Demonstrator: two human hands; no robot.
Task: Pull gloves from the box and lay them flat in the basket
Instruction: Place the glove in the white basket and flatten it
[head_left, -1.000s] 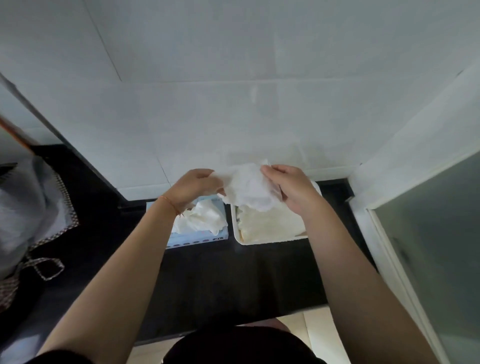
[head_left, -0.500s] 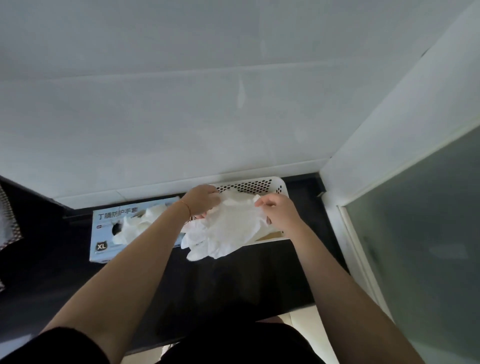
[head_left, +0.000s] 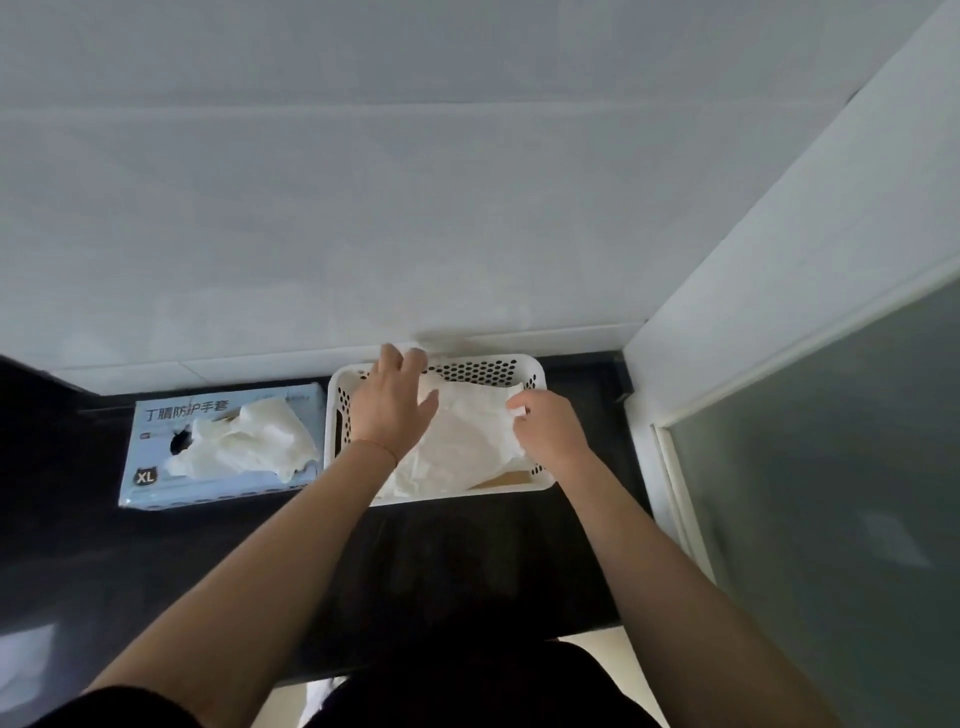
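Observation:
A white perforated basket (head_left: 488, 368) stands on the dark counter against the wall. A white glove (head_left: 465, 441) lies spread inside it, on top of other gloves. My left hand (head_left: 390, 405) rests flat on the glove's left part, fingers apart and reaching toward the basket's far rim. My right hand (head_left: 545, 428) pinches the glove's right edge between thumb and fingers. Left of the basket sits the light blue glove box (head_left: 156, 467), marked XL, with white gloves (head_left: 249, 441) bunched out of its top opening.
The dark counter (head_left: 467, 561) runs from left to right below a white tiled wall (head_left: 415, 208). A white frame with a frosted glass panel (head_left: 831, 493) closes off the right side. The counter's front edge is near my body.
The glove, held in the air in front of the basket before, has come down into the basket. My left hand has let go and now lies flat on it. The view tilted.

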